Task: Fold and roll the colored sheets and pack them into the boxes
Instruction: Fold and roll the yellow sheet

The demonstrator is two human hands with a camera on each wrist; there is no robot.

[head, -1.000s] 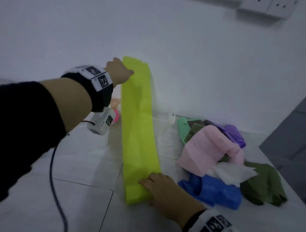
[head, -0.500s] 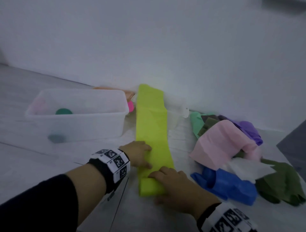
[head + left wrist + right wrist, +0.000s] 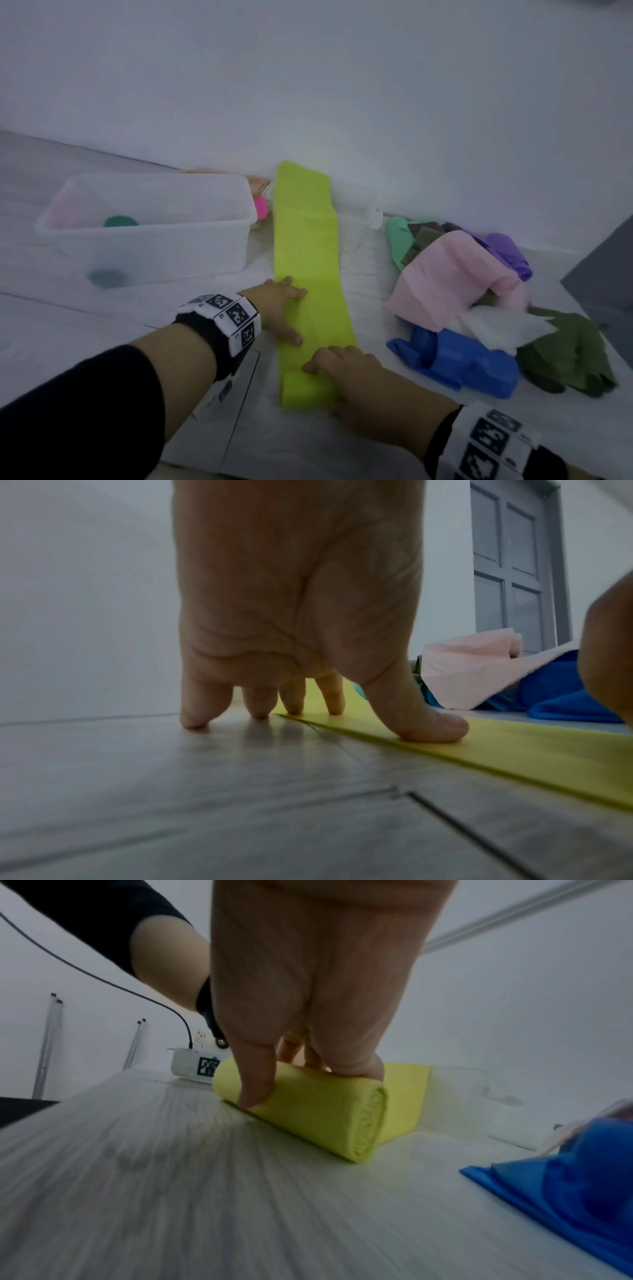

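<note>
Matt yellow sheet (image 3: 308, 260); translucent plastic box (image 3: 154, 226).

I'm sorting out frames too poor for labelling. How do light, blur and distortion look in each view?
Head view: dim, bluish, soft, and the clear box looks hazy. Left wrist view: dim, floor blurred up close, left hand stretched. Right wrist view: floor streaked, though the yellow roll under the right hand stays readable.

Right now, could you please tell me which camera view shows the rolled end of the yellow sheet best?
The right wrist view: the roll lies close up, its spiral end facing the camera, under the right hand. The head view shows it only from above, half covered by that hand. The left wrist view shows only flat sheet.
</note>
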